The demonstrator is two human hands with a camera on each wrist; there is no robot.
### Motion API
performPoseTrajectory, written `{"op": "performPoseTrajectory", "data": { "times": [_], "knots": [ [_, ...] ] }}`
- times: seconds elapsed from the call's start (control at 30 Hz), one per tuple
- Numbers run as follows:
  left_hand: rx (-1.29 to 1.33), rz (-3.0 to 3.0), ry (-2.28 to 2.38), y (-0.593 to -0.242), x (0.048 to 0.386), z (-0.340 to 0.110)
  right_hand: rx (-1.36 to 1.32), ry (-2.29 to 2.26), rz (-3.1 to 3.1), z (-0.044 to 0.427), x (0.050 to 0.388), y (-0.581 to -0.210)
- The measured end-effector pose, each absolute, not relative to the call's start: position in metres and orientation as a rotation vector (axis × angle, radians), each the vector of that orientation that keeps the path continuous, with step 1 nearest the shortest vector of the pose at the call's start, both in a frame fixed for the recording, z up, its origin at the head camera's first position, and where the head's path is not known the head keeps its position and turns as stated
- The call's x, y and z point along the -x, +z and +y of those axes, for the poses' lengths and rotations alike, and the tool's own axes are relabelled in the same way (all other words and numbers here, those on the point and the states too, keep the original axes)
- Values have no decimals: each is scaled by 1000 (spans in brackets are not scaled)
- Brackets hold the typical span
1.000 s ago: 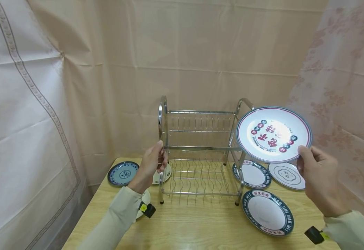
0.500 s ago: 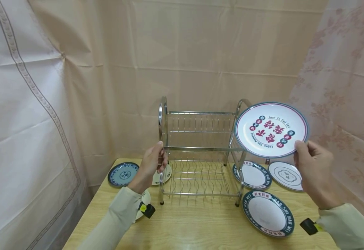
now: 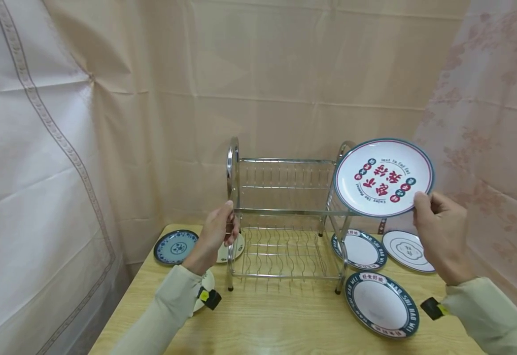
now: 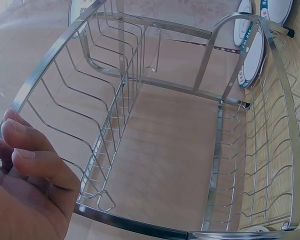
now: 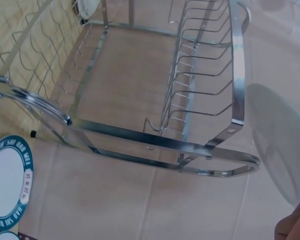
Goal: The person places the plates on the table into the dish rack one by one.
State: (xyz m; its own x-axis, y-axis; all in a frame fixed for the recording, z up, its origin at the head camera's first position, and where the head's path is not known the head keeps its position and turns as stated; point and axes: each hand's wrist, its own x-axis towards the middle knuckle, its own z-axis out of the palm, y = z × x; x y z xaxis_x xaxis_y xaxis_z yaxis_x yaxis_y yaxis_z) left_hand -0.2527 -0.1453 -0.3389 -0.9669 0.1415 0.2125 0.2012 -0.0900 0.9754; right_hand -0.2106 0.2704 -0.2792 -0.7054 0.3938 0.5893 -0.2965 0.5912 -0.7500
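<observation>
One bench (image 3: 267, 320): yellow wood-grain top.
Surround: creased beige cloth (image 3: 267, 59) behind; white cloth (image 3: 23, 197) with a patterned strip at left; pink floral cloth (image 3: 498, 118) at right.
Rack (image 3: 280, 212): two tiers, shiny metal, wavy wire slots below, dark feet on the bench.
Lettered plate (image 3: 384, 177): round, glossy white, red characters, banded rim; raised, tilted, beside the rack's upper tier at right; contact unclear.
Right hand (image 3: 440, 231): grip pinching the lettered plate's edge.
Left hand (image 3: 216, 229): grip curled round the rack's left side.
Plates, right: front dark-rimmed plate (image 3: 381, 304), rear dark-rimmed plate (image 3: 360, 250), line-patterned white plate (image 3: 406, 250).
Plates, left: blue plate (image 3: 176, 246), flat; two pale plates (image 3: 207, 280), partly hidden.
</observation>
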Motion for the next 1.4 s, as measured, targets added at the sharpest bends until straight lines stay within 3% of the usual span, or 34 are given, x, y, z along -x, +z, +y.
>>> {"op": "performPoseTrajectory", "data": {
  "times": [0.63, 1.4],
  "knots": [
    [396, -2095, -2244, -337, 252, -144, 4, 841, -1998, 259, 226, -273],
    [368, -2097, -2266, -337, 251, -145, -354, 405, -1835, 241, 246, -268]
  ]
}}
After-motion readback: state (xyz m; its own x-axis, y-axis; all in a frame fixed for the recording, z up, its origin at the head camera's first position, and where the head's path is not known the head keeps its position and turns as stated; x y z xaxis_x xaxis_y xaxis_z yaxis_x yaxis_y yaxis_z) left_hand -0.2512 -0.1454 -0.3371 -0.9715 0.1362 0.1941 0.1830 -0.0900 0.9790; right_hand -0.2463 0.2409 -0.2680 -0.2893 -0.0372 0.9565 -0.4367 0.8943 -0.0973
